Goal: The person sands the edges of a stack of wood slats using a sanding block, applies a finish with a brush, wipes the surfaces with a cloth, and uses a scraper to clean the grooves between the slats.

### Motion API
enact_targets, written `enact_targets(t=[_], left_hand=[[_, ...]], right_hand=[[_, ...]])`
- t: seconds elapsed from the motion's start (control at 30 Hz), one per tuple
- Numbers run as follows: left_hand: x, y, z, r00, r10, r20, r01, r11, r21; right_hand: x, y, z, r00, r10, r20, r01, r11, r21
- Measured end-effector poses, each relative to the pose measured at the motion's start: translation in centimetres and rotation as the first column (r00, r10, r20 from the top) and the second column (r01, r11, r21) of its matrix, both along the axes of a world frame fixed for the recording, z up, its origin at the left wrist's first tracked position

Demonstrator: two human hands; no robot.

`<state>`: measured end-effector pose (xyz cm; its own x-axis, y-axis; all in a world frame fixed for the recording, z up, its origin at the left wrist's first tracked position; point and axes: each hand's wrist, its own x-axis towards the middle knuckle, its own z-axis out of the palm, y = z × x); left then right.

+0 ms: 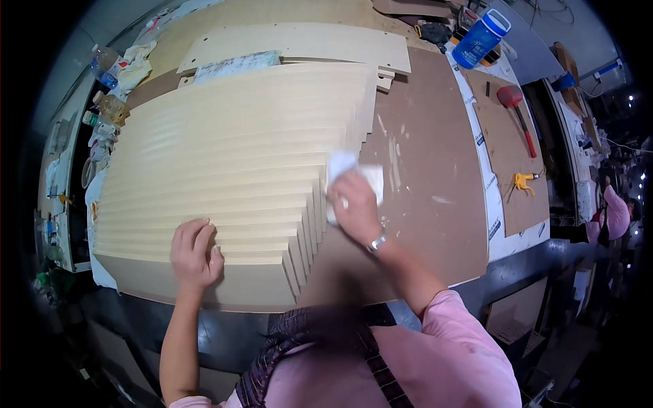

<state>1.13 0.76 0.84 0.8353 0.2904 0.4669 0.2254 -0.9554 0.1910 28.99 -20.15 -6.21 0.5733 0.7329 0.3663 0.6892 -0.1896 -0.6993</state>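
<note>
A row of long pale-yellow boards (224, 163) leans one over another in steps across the table. Resting on the front boards, near their lower edge, my left hand (196, 255) has its fingers lying on the surface and its thumb apart, with nothing held. At the right-hand ends of the boards, my right hand (357, 207) is closed round a white cloth (341, 163). Part of the cloth spreads out beyond my fingers, pressed near the stepped board ends; its edges are smeared by motion.
Behind the row lie a flat pale board (320, 41) and a whitish block (238, 66). On the right are a blue bottle (481, 39), a red mallet (517, 112) and a yellow air blow gun (524, 182). Plastic bottles (105, 64) line the left. Another person (614, 214) is far right.
</note>
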Motion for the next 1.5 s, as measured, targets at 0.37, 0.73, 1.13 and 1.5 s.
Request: enact_targets(t=[0.37, 0.73, 1.13, 1.5], left_hand=[[-0.1, 0.0, -0.1, 1.000, -0.007, 0.016, 0.007, 1.000, 0.014], [-0.8, 0.2, -0.5, 0.999, -0.011, 0.045, 0.010, 1.000, 0.006], [-1.1, 0.4, -0.8, 0.995, -0.027, 0.093, 0.025, 1.000, 0.019], [-2.2, -5.7, 2.2, 0.898, -0.188, 0.397, 0.438, 0.448, -0.779]], right_hand=[[-4.2, 0.6, 4.4, 0.972, 0.052, -0.229, 0.025, 0.947, 0.319], [-8.1, -0.4, 4.0, 0.958, -0.124, -0.259, 0.149, 0.985, 0.081], [-7.8, -7.9, 9.1, 0.454, -0.140, -0.880, 0.547, 0.823, 0.151], [-20.7, 4.2, 12.2, 0.330, 0.383, -0.863, 0.233, 0.853, 0.467]])
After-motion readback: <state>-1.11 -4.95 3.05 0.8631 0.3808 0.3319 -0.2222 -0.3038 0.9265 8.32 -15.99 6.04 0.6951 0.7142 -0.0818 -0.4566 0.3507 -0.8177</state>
